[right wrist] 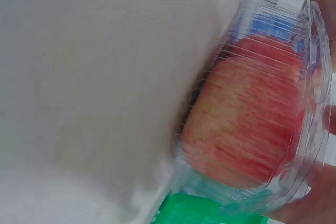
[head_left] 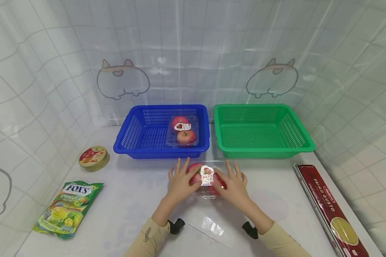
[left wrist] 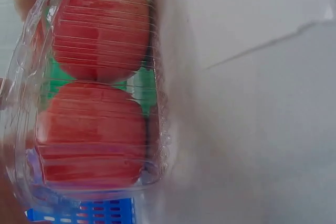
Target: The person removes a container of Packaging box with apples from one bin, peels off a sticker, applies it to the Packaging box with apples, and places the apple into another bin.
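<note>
A clear plastic clamshell box of apples (head_left: 207, 192) lies on the white table before the baskets, a printed label on its lid. My left hand (head_left: 181, 184) rests on its left side, fingers spread, with thumb and index finger on the lid. On the opposite side, my right hand (head_left: 234, 187) touches the lid the same way. Through the ribbed plastic, two red apples (left wrist: 97, 135) show in the left wrist view. In the right wrist view, a streaked apple (right wrist: 241, 114) sits behind the box's side, with fingers at the lid's rim.
Behind the box stand a blue basket (head_left: 132, 151) holding another box of apples (head_left: 185, 137) and a green basket (head_left: 267, 154). A round tin (head_left: 93, 159) and a green candy bag (head_left: 69, 208) lie left, a red spaghetti box (head_left: 329, 210) right. White paper (head_left: 209, 226) lies nearest.
</note>
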Motion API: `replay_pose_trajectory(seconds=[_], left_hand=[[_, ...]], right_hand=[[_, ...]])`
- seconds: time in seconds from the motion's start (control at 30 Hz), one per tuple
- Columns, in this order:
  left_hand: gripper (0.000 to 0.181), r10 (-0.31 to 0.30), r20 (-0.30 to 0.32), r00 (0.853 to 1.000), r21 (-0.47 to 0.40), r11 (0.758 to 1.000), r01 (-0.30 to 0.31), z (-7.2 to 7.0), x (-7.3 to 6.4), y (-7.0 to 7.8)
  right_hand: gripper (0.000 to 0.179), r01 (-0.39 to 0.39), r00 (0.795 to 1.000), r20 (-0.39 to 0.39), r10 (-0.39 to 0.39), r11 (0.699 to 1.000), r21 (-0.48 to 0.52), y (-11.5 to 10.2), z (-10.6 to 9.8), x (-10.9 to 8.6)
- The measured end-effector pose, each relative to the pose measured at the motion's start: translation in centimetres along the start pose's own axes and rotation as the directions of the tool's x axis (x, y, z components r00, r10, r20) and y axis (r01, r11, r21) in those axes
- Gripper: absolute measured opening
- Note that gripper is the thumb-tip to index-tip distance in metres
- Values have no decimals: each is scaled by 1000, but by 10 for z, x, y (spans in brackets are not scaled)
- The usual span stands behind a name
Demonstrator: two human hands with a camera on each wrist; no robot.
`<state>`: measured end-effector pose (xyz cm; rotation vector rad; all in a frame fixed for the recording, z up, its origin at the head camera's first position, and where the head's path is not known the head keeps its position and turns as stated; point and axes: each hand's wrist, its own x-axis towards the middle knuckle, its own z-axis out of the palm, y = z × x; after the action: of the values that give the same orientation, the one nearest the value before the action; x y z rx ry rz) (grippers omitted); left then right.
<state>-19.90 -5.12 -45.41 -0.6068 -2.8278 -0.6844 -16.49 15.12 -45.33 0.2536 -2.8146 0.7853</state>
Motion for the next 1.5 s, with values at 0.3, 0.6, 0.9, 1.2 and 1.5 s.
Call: replay_pose_trajectory(seconds=[0.3,0.6,0.9,1.2,1.5], left_hand=[[68,-155,47,987,-204,966,161,3,-9,-11],[77,-331,183,926,-657,659,365,18,-14,-10],[76,-416,217,883,-827,403,393,25,-13,1],[75,-417,214,884,-870,329,366,20,-23,14],[69,-426,219,878,-887,289,361,7,-33,27]], right_hand=[[75,-172,985,76,157,943,285,16,-1,-5],[93,-346,938,163,305,799,493,2,2,3],[102,-387,920,141,365,795,468,-7,7,3],[97,-366,929,144,342,786,498,-4,2,-5],[96,-345,939,175,297,796,497,-7,-23,-6]])
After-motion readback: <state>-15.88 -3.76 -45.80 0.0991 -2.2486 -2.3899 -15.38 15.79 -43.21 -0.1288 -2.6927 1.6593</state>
